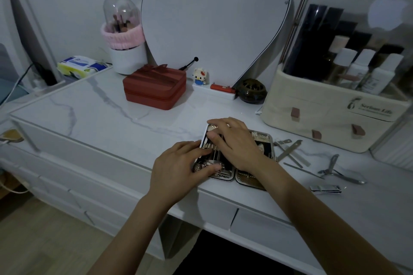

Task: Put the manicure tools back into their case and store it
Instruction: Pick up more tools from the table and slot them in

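Observation:
The manicure case [267, 140] lies open and flat at the front edge of the white marble desk [93, 109], its two metal-rimmed halves side by side with thin tools strapped in the left half. My left hand [178, 163] rests on the left half's near corner, thumb and fingers pressing on it. My right hand [234, 143] lies palm down across the case, fingers spread over the left half's tools. Whether it holds a tool is hidden. Loose on the desk to the right lie nail files [289, 148], nippers [335, 169] and a nail clipper [326, 188].
A cream cosmetics organizer [330, 114] with small drawers stands at the right, close behind the loose tools. Farther back are a red zip box [154, 87], a brush holder with a pink band [124, 44], a dark round burner [251, 90] and a mirror. Desk drawers [223, 210] run below the front edge.

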